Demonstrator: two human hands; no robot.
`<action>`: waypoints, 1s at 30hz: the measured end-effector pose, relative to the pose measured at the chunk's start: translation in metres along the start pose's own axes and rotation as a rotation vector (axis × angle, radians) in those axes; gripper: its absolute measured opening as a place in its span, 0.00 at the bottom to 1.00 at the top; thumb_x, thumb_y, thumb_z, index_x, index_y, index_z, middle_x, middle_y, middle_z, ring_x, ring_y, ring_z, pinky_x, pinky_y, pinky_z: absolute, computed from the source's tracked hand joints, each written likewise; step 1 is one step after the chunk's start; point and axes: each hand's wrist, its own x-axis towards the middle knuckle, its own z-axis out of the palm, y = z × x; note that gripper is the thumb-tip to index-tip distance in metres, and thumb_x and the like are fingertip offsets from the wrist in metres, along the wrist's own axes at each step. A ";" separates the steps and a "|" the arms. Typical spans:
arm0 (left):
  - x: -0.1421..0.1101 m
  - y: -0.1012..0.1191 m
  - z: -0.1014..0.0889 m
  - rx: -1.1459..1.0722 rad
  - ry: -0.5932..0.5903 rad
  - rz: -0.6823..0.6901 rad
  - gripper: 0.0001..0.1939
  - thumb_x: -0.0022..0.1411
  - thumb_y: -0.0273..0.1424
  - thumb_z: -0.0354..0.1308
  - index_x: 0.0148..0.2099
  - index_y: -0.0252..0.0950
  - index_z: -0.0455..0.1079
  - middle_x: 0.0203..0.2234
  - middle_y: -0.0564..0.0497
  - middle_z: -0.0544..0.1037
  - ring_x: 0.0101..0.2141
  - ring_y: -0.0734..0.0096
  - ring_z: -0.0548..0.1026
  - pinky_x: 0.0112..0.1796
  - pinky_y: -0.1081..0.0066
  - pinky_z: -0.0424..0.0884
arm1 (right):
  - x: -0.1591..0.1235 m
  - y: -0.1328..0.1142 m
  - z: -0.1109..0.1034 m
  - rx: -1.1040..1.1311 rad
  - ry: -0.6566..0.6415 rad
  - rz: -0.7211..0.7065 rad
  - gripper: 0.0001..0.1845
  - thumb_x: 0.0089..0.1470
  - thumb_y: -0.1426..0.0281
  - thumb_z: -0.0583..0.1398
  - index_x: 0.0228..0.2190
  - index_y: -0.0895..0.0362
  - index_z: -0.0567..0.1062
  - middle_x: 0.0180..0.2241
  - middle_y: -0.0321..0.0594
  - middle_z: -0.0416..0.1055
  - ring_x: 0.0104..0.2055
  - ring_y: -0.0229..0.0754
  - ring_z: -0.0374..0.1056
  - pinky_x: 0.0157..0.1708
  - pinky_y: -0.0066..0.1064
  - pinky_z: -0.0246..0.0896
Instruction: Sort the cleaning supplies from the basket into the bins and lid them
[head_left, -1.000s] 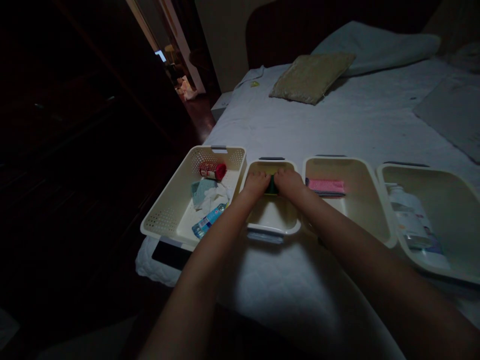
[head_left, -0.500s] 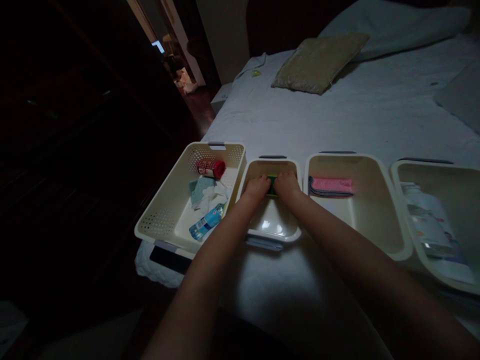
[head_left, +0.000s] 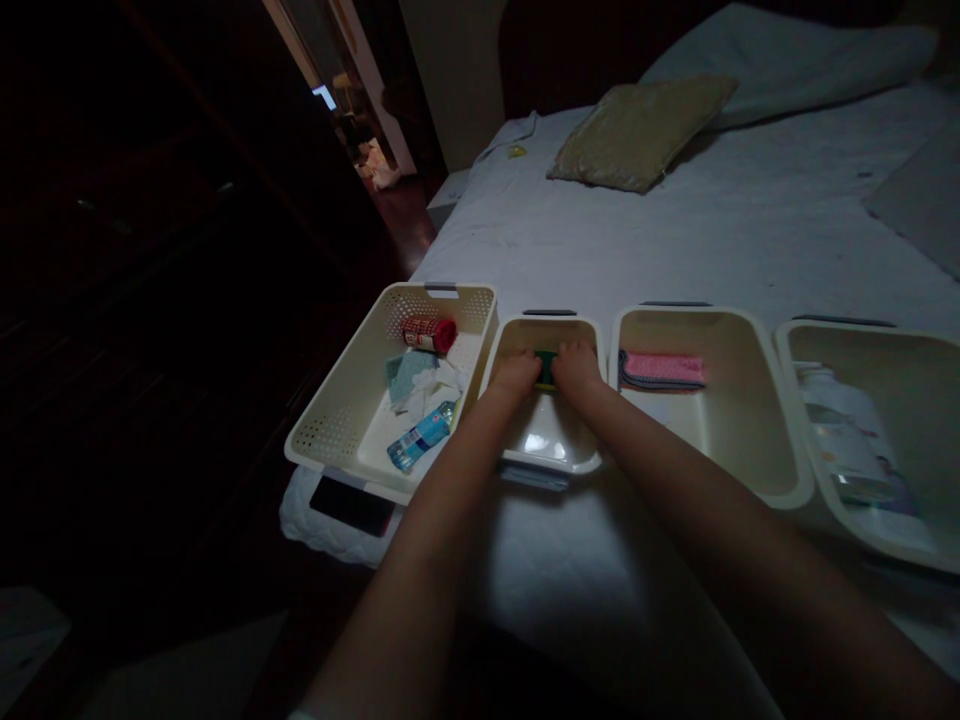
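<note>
Dim bed [head_left: 540,240]: left hand [head_left: 517,373] and right hand [head_left: 575,371], grip closed on a green sponge [head_left: 546,371], hide its ends.

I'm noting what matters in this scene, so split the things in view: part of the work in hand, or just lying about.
Work in hand:
- green-and-yellow sponge, between the left hand and right hand
- small bin around it
- probably the pink cloth, also binned

Lying about, seemingly:
- tan cushion
- pale bedding
</note>
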 end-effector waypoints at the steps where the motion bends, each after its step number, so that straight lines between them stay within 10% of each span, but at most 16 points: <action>1: -0.002 0.003 0.000 0.126 -0.028 -0.007 0.06 0.56 0.18 0.55 0.32 0.31 0.72 0.41 0.37 0.75 0.55 0.53 0.68 0.60 0.53 0.54 | -0.001 -0.001 -0.001 -0.021 -0.012 -0.003 0.19 0.57 0.80 0.49 0.41 0.68 0.79 0.46 0.63 0.72 0.52 0.58 0.67 0.49 0.46 0.58; 12: -0.031 0.034 0.004 1.292 -0.247 0.124 0.21 0.65 0.19 0.42 0.58 0.23 0.64 0.56 0.31 0.68 0.55 0.57 0.70 0.53 0.62 0.67 | -0.012 -0.007 -0.005 -0.177 -0.151 -0.008 0.23 0.57 0.78 0.49 0.50 0.67 0.75 0.52 0.60 0.70 0.56 0.59 0.64 0.61 0.52 0.39; 30: -0.066 0.080 -0.031 1.314 -0.215 0.245 0.16 0.67 0.23 0.43 0.52 0.29 0.68 0.50 0.40 0.73 0.52 0.61 0.71 0.52 0.64 0.66 | -0.041 -0.011 -0.046 -0.131 0.035 -0.011 0.20 0.60 0.75 0.49 0.43 0.68 0.78 0.46 0.61 0.74 0.50 0.56 0.69 0.59 0.49 0.38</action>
